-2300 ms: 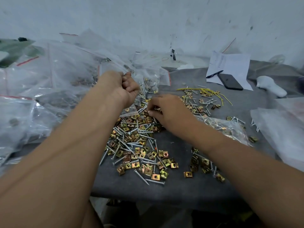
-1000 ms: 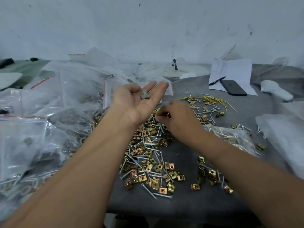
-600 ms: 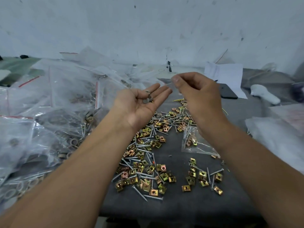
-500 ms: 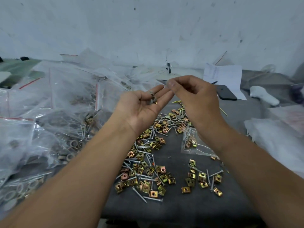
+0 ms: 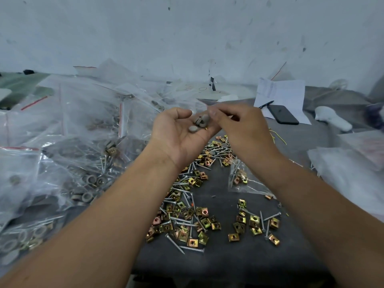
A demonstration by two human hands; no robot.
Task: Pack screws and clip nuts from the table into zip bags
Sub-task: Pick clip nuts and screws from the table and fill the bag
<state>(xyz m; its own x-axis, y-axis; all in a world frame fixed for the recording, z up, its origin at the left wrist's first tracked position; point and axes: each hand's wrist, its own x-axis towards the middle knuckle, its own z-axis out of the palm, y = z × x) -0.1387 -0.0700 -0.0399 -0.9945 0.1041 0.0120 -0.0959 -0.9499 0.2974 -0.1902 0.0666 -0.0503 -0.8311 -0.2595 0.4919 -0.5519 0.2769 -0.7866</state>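
Note:
My left hand [image 5: 176, 134] is raised palm up above the table, fingers relaxed, with several grey round pieces [image 5: 199, 122] lying on its fingers. My right hand [image 5: 243, 129] meets it from the right, its thumb and forefinger curled and pinching at one of those pieces; the fingertips are blurred. Below on the grey cloth lies a pile of brass clip nuts and silver screws [image 5: 187, 204], with a smaller group [image 5: 255, 225] to its right. A small zip bag [image 5: 245, 179] holding a few screws and nuts lies under my right forearm.
Filled zip bags [image 5: 72, 142] are heaped over the whole left side. A black phone [image 5: 282, 114], a pen [image 5: 266, 104] and a paper sheet [image 5: 286, 92] lie at the back right, beside a white object [image 5: 332, 119]. More plastic bags [image 5: 342, 173] lie at the right edge.
My left hand turned palm up and opened with the grey pieces. My right hand left the pile, rose, and moved to the left hand's fingertips.

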